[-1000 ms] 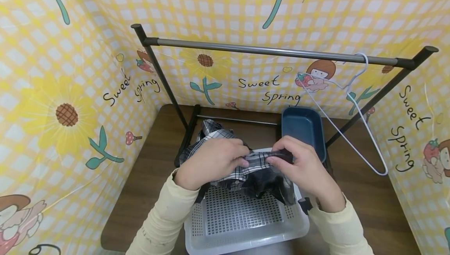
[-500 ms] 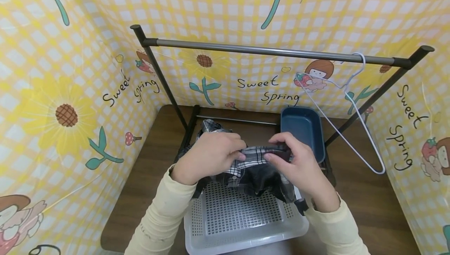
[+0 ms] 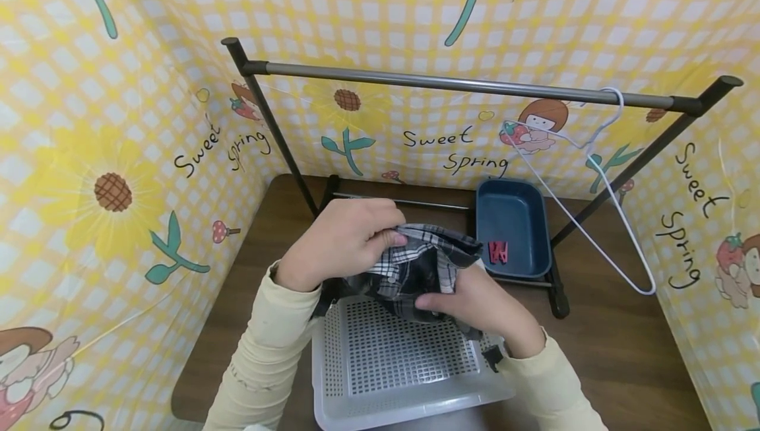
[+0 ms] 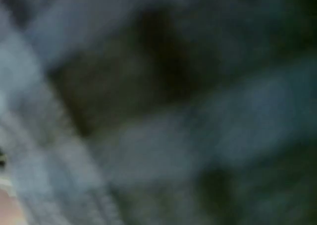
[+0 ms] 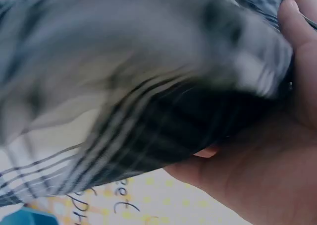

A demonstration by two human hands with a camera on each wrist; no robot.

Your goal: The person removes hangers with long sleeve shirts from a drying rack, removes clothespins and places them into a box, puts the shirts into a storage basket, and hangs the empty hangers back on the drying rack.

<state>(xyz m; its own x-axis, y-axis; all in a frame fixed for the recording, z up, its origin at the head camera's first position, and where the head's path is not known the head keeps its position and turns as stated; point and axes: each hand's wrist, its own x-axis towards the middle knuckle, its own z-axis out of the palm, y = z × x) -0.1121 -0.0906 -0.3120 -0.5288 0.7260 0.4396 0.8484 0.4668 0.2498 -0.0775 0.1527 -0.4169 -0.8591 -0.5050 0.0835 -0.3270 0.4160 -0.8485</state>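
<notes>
A black, grey and white plaid shirt (image 3: 410, 269) is bunched over a pale perforated basket (image 3: 410, 411). My left hand (image 3: 341, 239) pinches its upper edge between thumb and fingers. Lower on its right side, my right hand (image 3: 487, 309) has the thumb (image 3: 436, 302) straight across the front, while cloth hides most of its fingers. Up close in the right wrist view, the plaid cloth (image 5: 163, 121) drapes between the right thumb (image 5: 292, 24) and a fingertip peeking out underneath. Blurred plaid fabric (image 4: 148, 145) fills nearly all of the left wrist view.
A metal clothes rack (image 3: 415, 79) spans the table (image 3: 237, 312). From its right end hangs a white hanger (image 3: 552, 197). At the back right, a blue tray (image 3: 513, 206) holds red clothespins (image 3: 498, 253). Checked cloth walls (image 3: 380, 15) enclose the table.
My right hand has left the shirt's upper edge and moved down and left, under its right side. My left hand has shifted slightly up and left. The red clothespins have come into sight.
</notes>
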